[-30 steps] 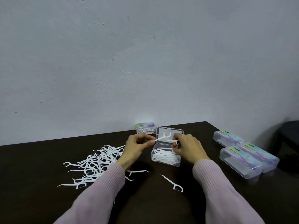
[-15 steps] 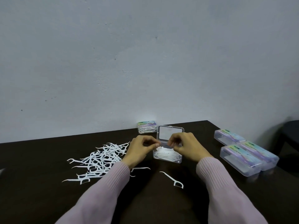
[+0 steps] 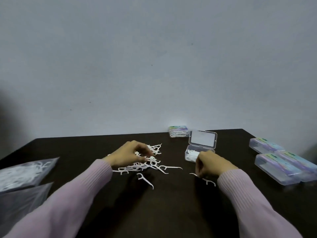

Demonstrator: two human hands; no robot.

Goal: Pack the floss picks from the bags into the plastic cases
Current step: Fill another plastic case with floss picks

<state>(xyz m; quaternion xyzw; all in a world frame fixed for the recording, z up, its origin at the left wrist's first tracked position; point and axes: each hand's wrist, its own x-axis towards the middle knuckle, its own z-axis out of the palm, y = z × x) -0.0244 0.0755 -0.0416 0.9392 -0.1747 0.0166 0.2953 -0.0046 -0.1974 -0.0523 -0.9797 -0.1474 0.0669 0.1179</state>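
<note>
Left hand (image 3: 127, 156): fingers curled over loose floss picks (image 3: 154, 162); grip unclear.
Right hand (image 3: 211, 164): pinched single pick (image 3: 208, 181), blocking open case (image 3: 197, 152).
Surroundings: closed cases (image 3: 281, 167) lay right, bags (image 3: 24, 172) left.

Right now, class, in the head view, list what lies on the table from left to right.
Bags of floss picks → left hand over the loose pile of picks → open case → right hand → three shut cases.
</note>
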